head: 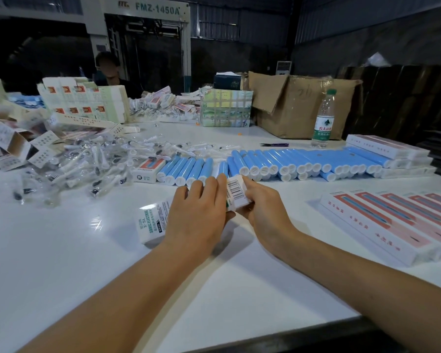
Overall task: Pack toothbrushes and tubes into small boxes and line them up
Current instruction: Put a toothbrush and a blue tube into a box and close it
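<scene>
Left hand [197, 210] steadies a box [236, 193] on the surface [61, 250]; right hand [262, 202] pinches its end, apparently closing the flap.

Both hands' curled grip [236, 200] meets, forearms extended.

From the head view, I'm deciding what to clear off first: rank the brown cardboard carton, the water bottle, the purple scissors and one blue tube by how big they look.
1. brown cardboard carton
2. water bottle
3. and 4. one blue tube and the purple scissors look about equally long; the scissors lie farther back, so I won't rank them.
</scene>
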{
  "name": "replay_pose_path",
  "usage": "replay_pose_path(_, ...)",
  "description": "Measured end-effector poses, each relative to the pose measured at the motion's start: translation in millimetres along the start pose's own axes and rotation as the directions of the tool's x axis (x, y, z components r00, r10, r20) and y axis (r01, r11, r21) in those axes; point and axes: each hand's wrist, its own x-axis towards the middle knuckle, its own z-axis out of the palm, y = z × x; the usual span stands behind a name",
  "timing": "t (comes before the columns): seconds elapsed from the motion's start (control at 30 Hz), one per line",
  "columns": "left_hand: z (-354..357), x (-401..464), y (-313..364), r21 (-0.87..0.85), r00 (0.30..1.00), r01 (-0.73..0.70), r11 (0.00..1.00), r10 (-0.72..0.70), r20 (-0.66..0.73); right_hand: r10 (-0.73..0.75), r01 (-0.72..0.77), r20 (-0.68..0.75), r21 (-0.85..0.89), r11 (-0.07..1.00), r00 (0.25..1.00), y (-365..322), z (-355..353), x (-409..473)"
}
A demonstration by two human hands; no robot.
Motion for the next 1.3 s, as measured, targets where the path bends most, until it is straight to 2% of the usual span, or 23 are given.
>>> replay_pose_path(0.13, 4, 1, -4, 0.025, 0.999, 0.044, 0.999, -0.044, -0.013, -0.063, 0.065, 0.027, -0.108, 0.992, 0.998, -6, -2, 0)
replay_pose_path(0.27, 5, 3, -6, 0.031, 0.997, 0.055, 0.998, -0.057, 0.056, -0.15, 0.131, -0.048, -0.285, 0.95, 0.988, -7, -7, -1)
replay_pose_path(0.33, 2, 2, -5, 0.059, 0.995, 0.06, 0.996, -0.064, 0.077, -0.241, 0.194, -0.075, -0.39, 0.9, 0.968, -4, -6, -1)
replay_pose_path(0.43, -2, 0, -2, 0.094, 0.998, 0.053, 0.994, -0.054, 0.009, -0.402, 0.313, -0.049, -0.542, 0.78, 0.914, 2, -4, -3)
replay_pose_path(0.5, 2, 0, -2, 0.087, 0.998, 0.048, 0.995, -0.045, -0.034, -0.455, 0.36, -0.018, -0.584, 0.727, 0.89, 4, -5, -4)
replay_pose_path(0.57, 2, -1, -3, 0.078, 0.999, 0.038, 0.996, -0.035, -0.042, -0.457, 0.364, -0.011, -0.586, 0.724, 0.89, 4, -7, -4)
replay_pose_path(0.7, -1, -2, -3, 0.102, 0.999, 0.027, 0.994, -0.025, -0.02, -0.329, 0.279, -0.029, -0.463, 0.841, 0.944, 0, -8, -1)
replay_pose_path(0.8, -1, -3, 0, 0.092, 0.999, -0.024, 0.995, 0.028, -0.036, -0.39, 0.329, -0.01, -0.516, 0.791, 0.921, 1, -8, -1)
replay_pose_path(0.93, -2, -7, 3, 0.102, 0.998, -0.059, 0.993, 0.056, 0.032, -0.455, 0.389, 0.061, -0.629, 0.673, 0.888, 4, -8, -3)
replay_pose_path(1.1, 10, -3, 0, 0.015, 1.0, -0.028, 0.999, 0.028, 0.01, -0.357, 0.327, 0.024, -0.464, 0.823, 0.934, -1, -8, -1)
replay_pose_path(1.2, 13, -1, -5, 0.026, 1.0, 0.024, 0.999, -0.024, 0.001, -0.358, 0.309, -0.012, -0.478, 0.822, 0.934, 1, -7, 0)
replay_pose_path(1.3, 11, 1, -4, 0.004, 0.996, 0.066, 0.998, -0.066, 0.065, -0.361, 0.288, -0.03, -0.544, 0.788, 0.932, 2, -7, 0)
